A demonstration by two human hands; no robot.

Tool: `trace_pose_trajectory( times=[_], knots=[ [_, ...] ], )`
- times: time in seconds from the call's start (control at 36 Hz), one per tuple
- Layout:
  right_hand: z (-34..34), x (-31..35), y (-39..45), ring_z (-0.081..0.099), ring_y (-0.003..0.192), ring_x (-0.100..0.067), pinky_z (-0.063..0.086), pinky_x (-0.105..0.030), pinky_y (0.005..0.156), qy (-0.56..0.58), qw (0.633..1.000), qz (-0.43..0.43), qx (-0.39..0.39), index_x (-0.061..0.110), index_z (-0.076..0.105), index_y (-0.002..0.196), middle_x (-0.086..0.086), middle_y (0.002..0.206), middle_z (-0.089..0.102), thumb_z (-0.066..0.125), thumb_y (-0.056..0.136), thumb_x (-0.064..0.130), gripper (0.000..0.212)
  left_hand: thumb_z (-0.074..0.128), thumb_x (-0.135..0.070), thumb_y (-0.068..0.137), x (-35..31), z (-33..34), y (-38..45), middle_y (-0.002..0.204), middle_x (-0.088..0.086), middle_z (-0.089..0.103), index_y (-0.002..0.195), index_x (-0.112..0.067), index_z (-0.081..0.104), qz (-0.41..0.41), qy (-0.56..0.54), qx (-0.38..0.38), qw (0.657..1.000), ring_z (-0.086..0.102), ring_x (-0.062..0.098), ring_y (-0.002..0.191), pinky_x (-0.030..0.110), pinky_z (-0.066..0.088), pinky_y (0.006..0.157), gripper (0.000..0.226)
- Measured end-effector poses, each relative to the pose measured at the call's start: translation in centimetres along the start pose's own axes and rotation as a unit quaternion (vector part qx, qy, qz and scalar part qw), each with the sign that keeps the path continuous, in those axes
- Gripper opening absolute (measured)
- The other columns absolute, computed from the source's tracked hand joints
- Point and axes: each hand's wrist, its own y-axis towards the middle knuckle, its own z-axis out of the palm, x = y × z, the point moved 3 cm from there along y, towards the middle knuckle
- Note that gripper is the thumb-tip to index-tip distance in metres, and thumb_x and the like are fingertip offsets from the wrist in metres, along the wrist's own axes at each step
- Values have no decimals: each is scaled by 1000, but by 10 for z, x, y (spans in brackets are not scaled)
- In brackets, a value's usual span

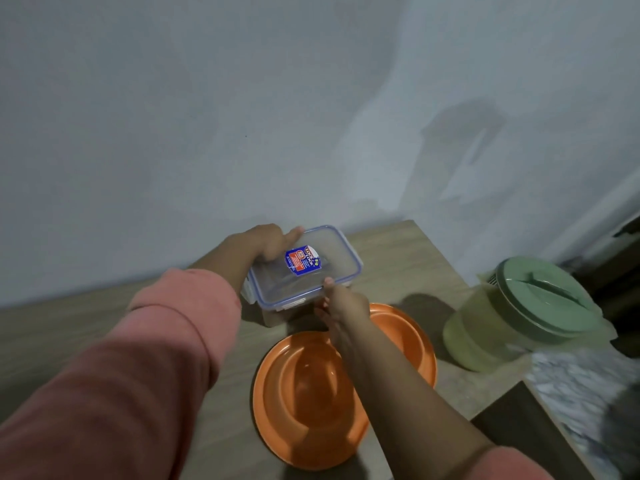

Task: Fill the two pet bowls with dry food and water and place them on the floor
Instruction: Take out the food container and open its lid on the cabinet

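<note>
A clear rectangular food container [332, 258] with a blue-rimmed lid and a blue label stands on the wooden table, near the wall. My left hand [272, 242] grips its far left corner. My right hand [343, 301] holds its near right edge, thumb on the lid. The lid is on. In front of the container lies an orange double pet bowl [301, 382]; both hollows look empty, and my right forearm crosses over it. A pale yellow-green jug [485, 327] with a green lid stands to the right.
The wooden table [69, 341] meets a plain grey wall behind. Its right edge drops beside the jug to a patterned grey-white surface [581, 393]. Dark furniture shows at the far right.
</note>
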Motion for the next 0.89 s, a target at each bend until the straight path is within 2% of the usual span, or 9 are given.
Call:
trace_pose_trajectory(
  times=[0.14,0.19,0.28,0.33,0.42,0.5,0.58,0.72,0.89],
  knots=[
    [-2,-3,1,65,97,-27,55,-37,88,-17,1000,-8,-17,5,58,119,-12,106,68,68,86,25,40,23,-64,94,0,-4,0,97,12,57,104,-3,59,21,14,-50,998,54,26,88,32,40,79,71],
    [-3,-2,0,66,100,-28,56,-35,84,-31,999,-14,-34,6,56,122,-13,110,68,70,84,28,45,26,-63,95,0,-4,-2,95,11,55,98,-7,55,22,14,-71,997,53,25,88,32,40,78,63],
    [-3,0,-7,65,101,-30,54,-34,78,-43,996,-26,-74,5,51,125,-15,115,65,75,79,32,59,28,-57,98,0,-9,-12,101,15,60,100,-6,57,18,9,-126,992,54,25,87,35,44,80,60],
    [-1,4,-16,63,104,-32,52,-36,83,-26,994,-46,-95,4,47,126,-17,119,62,78,76,29,64,26,-53,100,0,-16,-23,108,17,62,107,-4,59,16,0,-162,987,58,27,92,37,48,85,60],
    [4,13,-33,61,105,-32,48,-36,85,-14,991,-83,-105,7,43,121,-15,122,59,77,79,25,56,25,-52,100,1,-27,-40,115,17,60,116,-6,56,16,-30,-185,982,58,29,102,38,47,86,57],
    [13,21,-50,60,90,-26,52,-36,84,-8,990,-111,-91,13,44,106,-14,116,62,77,78,22,44,26,-51,100,10,-41,-67,123,16,58,127,-12,51,4,-74,-206,976,57,30,109,34,43,82,54],
    [24,26,-67,60,84,-24,52,-33,76,-32,988,-127,-80,13,51,103,-12,111,63,77,78,23,38,25,-49,101,26,-46,-101,125,16,58,127,-12,51,-27,-115,-229,966,57,31,111,32,42,80,52],
    [50,17,-99,63,104,-31,50,-33,90,-103,984,-140,-31,7,61,119,-15,118,65,70,83,27,42,23,-42,103,60,-30,-167,127,18,59,123,-3,56,-124,-171,-236,949,51,34,118,34,39,92,55],
    [67,-20,-139,62,108,-33,50,-39,96,-209,966,-150,18,2,65,116,-14,118,65,57,91,19,31,20,-20,105,88,15,-242,132,25,55,128,1,55,-215,-187,-244,927,49,35,123,30,35,99,47]
  ],
)
